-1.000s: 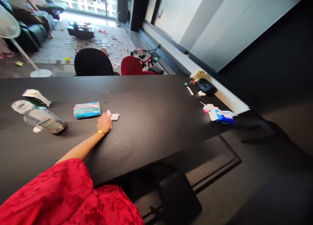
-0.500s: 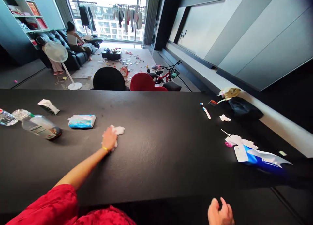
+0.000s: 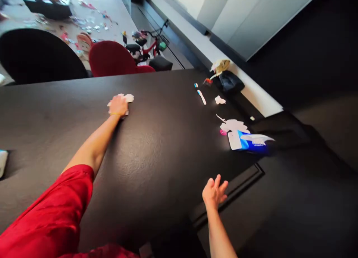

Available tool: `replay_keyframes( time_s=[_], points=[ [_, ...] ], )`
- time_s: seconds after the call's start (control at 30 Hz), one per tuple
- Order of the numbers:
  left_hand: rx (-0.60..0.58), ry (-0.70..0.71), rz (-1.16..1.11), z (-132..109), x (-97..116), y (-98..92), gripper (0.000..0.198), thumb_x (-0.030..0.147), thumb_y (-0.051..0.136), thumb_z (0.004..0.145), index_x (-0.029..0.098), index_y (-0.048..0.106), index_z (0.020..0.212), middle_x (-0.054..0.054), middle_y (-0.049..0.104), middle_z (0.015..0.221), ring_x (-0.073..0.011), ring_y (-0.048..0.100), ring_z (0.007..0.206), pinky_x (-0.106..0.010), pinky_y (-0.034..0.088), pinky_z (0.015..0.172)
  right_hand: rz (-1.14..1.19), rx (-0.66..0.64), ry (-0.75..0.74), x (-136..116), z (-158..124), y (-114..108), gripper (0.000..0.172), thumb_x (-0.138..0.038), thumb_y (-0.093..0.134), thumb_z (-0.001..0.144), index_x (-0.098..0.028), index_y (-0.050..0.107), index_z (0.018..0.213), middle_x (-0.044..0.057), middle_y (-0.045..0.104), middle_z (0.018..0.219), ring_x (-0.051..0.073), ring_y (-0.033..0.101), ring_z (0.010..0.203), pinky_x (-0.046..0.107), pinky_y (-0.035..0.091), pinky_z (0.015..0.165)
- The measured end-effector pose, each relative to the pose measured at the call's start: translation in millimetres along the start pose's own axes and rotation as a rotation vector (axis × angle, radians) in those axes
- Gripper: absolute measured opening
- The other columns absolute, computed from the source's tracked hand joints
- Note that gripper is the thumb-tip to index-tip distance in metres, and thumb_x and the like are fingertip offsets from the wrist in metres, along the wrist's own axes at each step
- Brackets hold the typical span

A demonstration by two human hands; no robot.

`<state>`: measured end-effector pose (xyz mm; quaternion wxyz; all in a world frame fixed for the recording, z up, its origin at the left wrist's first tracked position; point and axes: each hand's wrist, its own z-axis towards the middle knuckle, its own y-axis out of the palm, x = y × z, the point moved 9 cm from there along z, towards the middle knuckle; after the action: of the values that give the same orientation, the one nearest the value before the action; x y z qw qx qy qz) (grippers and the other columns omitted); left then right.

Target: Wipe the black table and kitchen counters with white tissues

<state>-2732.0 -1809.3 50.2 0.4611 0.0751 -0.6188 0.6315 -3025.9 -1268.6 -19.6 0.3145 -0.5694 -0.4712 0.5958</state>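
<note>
My left hand [image 3: 118, 106] presses down on a crumpled white wipe [image 3: 129, 98] near the far side of the dark table [image 3: 156, 138]. Parts of the wipe stick out around its fingers. My right hand [image 3: 214, 192] hangs by the table's near right edge, fingers spread, with nothing in it. Beyond that hand lies a blue and white tissue pack [image 3: 248, 141], a sheet poking out of it. White papers [image 3: 234, 126] and a small pink thing [image 3: 223, 132] lie against the pack.
Farther back are a toothbrush [image 3: 201, 97], a crumpled white tissue [image 3: 220, 100], a black bag [image 3: 231, 81] and a pale yellow item [image 3: 220, 66]. A black chair [image 3: 41, 56] and a red chair [image 3: 112, 58] stand behind the table. A small bicycle [image 3: 151, 45] is beyond them.
The view has swung right and down, so the bottles are out of sight. My left hand has moved with the wipe toward the table's far right. My right hand has risen further into view.
</note>
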Motion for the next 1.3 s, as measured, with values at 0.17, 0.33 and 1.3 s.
replay_keyframes(
  time_s=[0.17, 0.33, 1.3],
  points=[
    [-0.523, 0.478, -0.080, -106.0, 208.2, 188.6, 0.019, 0.014, 0.055, 0.081, 0.009, 0.069, 0.094, -0.011, 0.065, 0.120, -0.0166, 0.049, 0.115, -0.037, 0.028, 0.113, -0.100, -0.006, 0.015, 0.7, -2.6, 3.3, 0.060, -0.038, 0.025, 0.096, -0.017, 0.030, 0.152, 0.018, 0.014, 0.162, 0.029, 0.013, 0.150, 0.061, 0.014, 0.116],
    [-0.802, 0.978, -0.056, -346.2, 267.3, 184.0, 0.040, 0.026, 0.052, 0.089, 0.014, 0.060, 0.126, -0.008, 0.050, 0.145, -0.0245, 0.033, 0.141, -0.043, 0.025, 0.118, -0.135, -0.035, 0.029, -10.3, -9.4, -3.7, 0.059, -0.035, 0.027, 0.098, -0.012, 0.032, 0.151, 0.021, 0.015, 0.161, 0.034, 0.010, 0.149, 0.062, 0.008, 0.116],
    [-0.132, -0.100, 0.472, -270.7, 25.6, 36.0, 0.068, 0.047, 0.023, 0.095, 0.006, 0.047, 0.144, -0.024, 0.030, 0.154, -0.0358, 0.023, 0.145, -0.052, 0.020, 0.116, -0.283, 0.007, -0.223, -91.2, 49.4, -22.2, 0.053, -0.036, 0.033, 0.099, -0.017, 0.041, 0.148, 0.026, 0.029, 0.154, 0.037, 0.029, 0.140, 0.054, 0.023, 0.109]
  ],
)
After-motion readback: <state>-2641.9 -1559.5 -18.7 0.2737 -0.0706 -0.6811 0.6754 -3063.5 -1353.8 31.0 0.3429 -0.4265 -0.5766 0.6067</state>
